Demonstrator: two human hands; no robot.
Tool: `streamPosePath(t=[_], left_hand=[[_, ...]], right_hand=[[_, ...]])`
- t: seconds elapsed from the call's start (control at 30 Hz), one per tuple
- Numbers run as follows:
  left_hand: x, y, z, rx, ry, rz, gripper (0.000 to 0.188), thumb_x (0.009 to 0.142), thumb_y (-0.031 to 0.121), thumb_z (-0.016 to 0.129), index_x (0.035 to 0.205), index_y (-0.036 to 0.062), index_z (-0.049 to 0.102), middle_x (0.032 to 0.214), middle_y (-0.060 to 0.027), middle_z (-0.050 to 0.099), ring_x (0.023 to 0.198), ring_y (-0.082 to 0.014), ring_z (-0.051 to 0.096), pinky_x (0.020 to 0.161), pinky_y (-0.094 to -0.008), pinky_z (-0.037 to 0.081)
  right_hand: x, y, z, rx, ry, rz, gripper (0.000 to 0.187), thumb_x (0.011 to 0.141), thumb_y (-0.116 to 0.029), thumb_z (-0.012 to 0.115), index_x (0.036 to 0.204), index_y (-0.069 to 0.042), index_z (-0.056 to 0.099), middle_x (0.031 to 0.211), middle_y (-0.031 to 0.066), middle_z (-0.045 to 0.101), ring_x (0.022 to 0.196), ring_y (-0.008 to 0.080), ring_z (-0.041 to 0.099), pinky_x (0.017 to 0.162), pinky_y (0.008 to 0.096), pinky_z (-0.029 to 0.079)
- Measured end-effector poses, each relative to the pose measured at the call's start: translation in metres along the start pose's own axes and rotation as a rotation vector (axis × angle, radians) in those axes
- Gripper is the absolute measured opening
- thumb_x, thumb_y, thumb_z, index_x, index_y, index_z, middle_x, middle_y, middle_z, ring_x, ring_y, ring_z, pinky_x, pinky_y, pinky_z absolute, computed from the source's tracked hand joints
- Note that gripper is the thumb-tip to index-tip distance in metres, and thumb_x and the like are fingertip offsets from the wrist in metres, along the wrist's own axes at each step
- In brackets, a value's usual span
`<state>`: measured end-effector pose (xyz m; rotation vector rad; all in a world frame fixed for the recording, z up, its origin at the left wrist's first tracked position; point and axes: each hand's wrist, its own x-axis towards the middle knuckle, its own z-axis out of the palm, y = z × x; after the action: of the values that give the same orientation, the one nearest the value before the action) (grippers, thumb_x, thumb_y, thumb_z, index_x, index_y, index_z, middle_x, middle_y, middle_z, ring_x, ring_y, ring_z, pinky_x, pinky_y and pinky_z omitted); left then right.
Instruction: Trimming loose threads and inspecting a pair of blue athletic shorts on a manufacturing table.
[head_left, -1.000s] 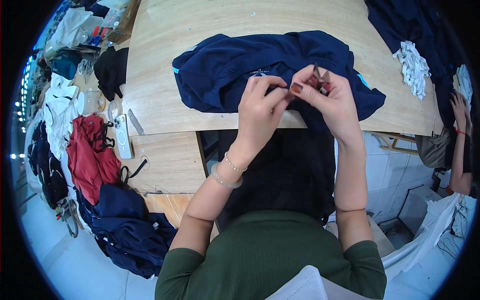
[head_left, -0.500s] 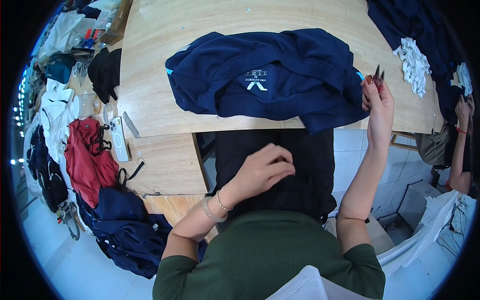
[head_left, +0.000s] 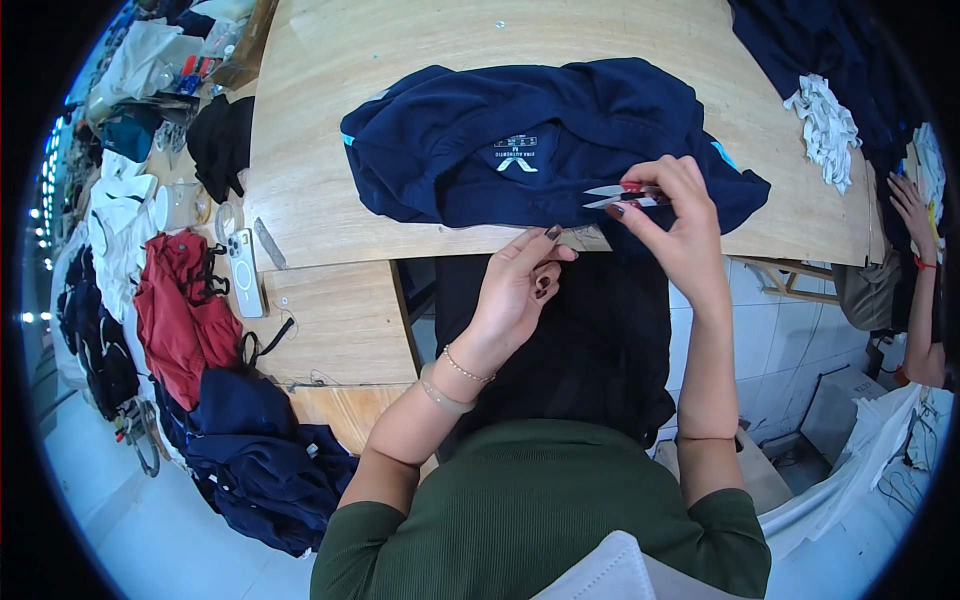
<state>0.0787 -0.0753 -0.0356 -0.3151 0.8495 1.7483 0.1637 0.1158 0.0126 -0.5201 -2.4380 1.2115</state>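
A navy blue garment (head_left: pixel 560 100) lies bunched on the wooden table, its neck opening with a pale printed mark toward me. My right hand (head_left: pixel 685 210) holds a pair of thread snips (head_left: pixel 620 196) with red on the handle. The two pointed blades are apart and aim left over the garment's near part. At the table's front edge, just below the garment, is my left hand (head_left: pixel 520 275). Its thumb and forefinger are pinched together and the other fingers curl in; whatever lies between the tips is too small to make out.
The wooden table (head_left: pixel 310 100) spans the front. To the left are a phone (head_left: pixel 245 272), a grey strip (head_left: pixel 268 243), a red garment (head_left: pixel 180 310) and a navy pile (head_left: pixel 260 475). White cloth scraps (head_left: pixel 828 130) lie at the right. Another person's hand (head_left: pixel 912 210) shows at the far right.
My right hand has moved left and inward with the snips, which now point left over the garment. My left hand has risen from my lap to the table edge, fingers pinched.
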Motion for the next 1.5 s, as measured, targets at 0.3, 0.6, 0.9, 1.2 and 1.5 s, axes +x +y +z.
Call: streamPosePath(t=[0.3, 0.6, 0.9, 1.2, 1.5], left_hand=[[0.0, -0.001, 0.014, 0.154, 0.091, 0.221, 0.01, 0.098, 0.013, 0.059, 0.093, 0.0052, 0.064, 0.084, -0.0046, 0.07, 0.054, -0.0019, 0.042, 0.05, -0.0175, 0.031], [-0.002, -0.001, 0.016, 0.187, 0.113, 0.247, 0.011, 0.098, 0.012, 0.059, 0.094, 0.0041, 0.065, 0.083, -0.0047, 0.069, 0.055, -0.002, 0.041, 0.05, -0.0177, 0.032], [0.0, -0.001, 0.015, 0.197, 0.105, 0.254, 0.011, 0.098, 0.012, 0.06, 0.096, 0.0037, 0.066, 0.083, -0.0046, 0.069, 0.055, -0.0021, 0.042, 0.05, -0.0175, 0.032], [-0.009, 0.014, 0.015, 0.54, 0.164, 0.21, 0.014, 0.099, 0.011, 0.059, 0.101, 0.0008, 0.069, 0.079, -0.0031, 0.068, 0.055, -0.0027, 0.046, 0.051, -0.0172, 0.036], [0.013, 0.029, 0.009, 1.223, 0.048, 1.064, 0.023, 0.081, -0.009, 0.07, 0.103, 0.0001, 0.069, 0.092, -0.006, 0.059, 0.075, -0.0143, 0.06, 0.066, -0.0247, 0.049]], right_hand=[[-0.001, -0.003, 0.014, -0.259, 0.019, -0.169, 0.027, 0.073, -0.012, 0.078, 0.095, -0.005, 0.064, 0.085, 0.0037, 0.058, 0.083, 0.023, 0.05, 0.078, 0.033, 0.042], [-0.002, -0.003, 0.014, -0.255, 0.001, -0.172, 0.027, 0.073, -0.012, 0.079, 0.095, -0.006, 0.064, 0.086, 0.0029, 0.059, 0.086, 0.0228, 0.05, 0.081, 0.0334, 0.04], [0.0, -0.001, 0.017, -0.25, -0.022, -0.179, 0.028, 0.072, -0.012, 0.079, 0.096, -0.009, 0.064, 0.09, 0.0018, 0.06, 0.091, 0.023, 0.053, 0.079, 0.0345, 0.037], [0.006, -0.001, 0.023, 0.005, -0.017, -0.048, 0.023, 0.074, -0.012, 0.077, 0.093, -0.006, 0.064, 0.089, 0.0043, 0.06, 0.089, 0.0237, 0.052, 0.079, 0.0337, 0.042], [-0.003, 0.001, 0.027, 0.105, -0.032, 0.007, 0.025, 0.075, -0.012, 0.077, 0.094, -0.003, 0.063, 0.089, 0.0052, 0.06, 0.086, 0.0227, 0.05, 0.076, 0.0315, 0.044]])
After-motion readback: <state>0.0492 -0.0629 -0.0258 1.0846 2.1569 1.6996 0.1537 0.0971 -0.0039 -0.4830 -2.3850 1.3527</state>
